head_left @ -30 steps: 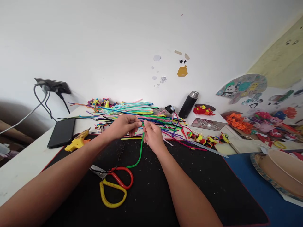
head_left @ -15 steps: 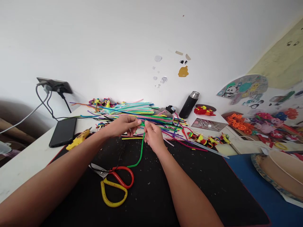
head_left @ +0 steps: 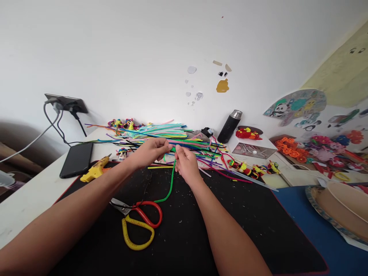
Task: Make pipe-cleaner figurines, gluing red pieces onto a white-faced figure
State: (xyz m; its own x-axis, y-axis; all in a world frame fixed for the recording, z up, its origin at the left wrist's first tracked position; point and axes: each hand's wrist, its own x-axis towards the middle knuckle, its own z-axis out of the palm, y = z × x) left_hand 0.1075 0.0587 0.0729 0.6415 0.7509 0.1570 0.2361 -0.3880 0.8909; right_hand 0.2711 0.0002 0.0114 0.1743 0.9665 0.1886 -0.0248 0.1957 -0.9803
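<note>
A green pipe cleaner hangs from between my fingers and curves down to the black mat. My right hand pinches it near its upper end. My left hand, thumb and fingertips together, pinches the same pipe cleaner beside the right fingertips; a short green bit shows below the left fingers. Scissors with one red and one yellow handle loop lie on the mat below my hands, their blades partly under a thin black cord.
Bundled coloured pipe cleaners lie along the wall. Left are a phone and a yellow glue gun. A black flask, a white box and small figures stand right. A round basket sits far right.
My left hand has rolled slightly, its fingertips shifting a little toward the right hand. A short green bit now shows under the left fingers. The right hand has barely moved.
</note>
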